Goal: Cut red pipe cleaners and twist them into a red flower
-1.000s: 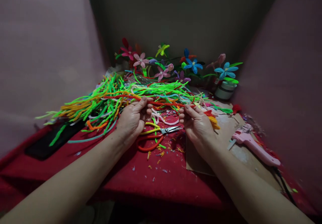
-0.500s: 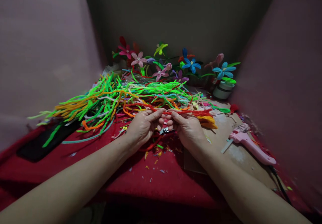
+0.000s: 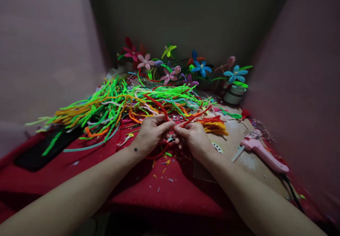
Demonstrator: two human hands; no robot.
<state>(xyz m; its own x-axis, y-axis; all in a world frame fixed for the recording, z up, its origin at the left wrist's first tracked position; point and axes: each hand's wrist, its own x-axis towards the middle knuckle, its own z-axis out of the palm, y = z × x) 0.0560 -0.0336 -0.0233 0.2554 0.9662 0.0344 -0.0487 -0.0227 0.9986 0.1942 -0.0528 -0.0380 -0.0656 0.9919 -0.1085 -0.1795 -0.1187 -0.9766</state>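
Observation:
A red pipe cleaner (image 3: pixel 157 103) is pinched at its middle between my two hands. Its ends rise apart in a V, one leaning left and one right. My left hand (image 3: pixel 152 133) closes thumb and finger on it from the left side. Fingertips nearly meeting those of the left, my right hand (image 3: pixel 196 138) grips the same red strand. Just below the fingers lies a shiny metal tool (image 3: pixel 170 139), mostly hidden. Beside my right hand are more red pipe cleaners (image 3: pixel 216 119) and a bundle of orange-yellow ones (image 3: pixel 217 127).
A large heap of mostly green pipe cleaners (image 3: pixel 114 94) covers the back left, partly over a black flat object (image 3: pixel 34 154). Behind stand pipe-cleaner flowers (image 3: pixel 202 68) and a jar (image 3: pixel 235 94). A pink glue gun (image 3: pixel 265 154) rests on cardboard (image 3: pixel 247 161) at right. Scraps dot the red cloth (image 3: pixel 127 190).
The red pipe cleaner, earlier stretched roughly sideways between my hands, is now bent with both ends pointing up and away. My hands have drawn slightly closer together.

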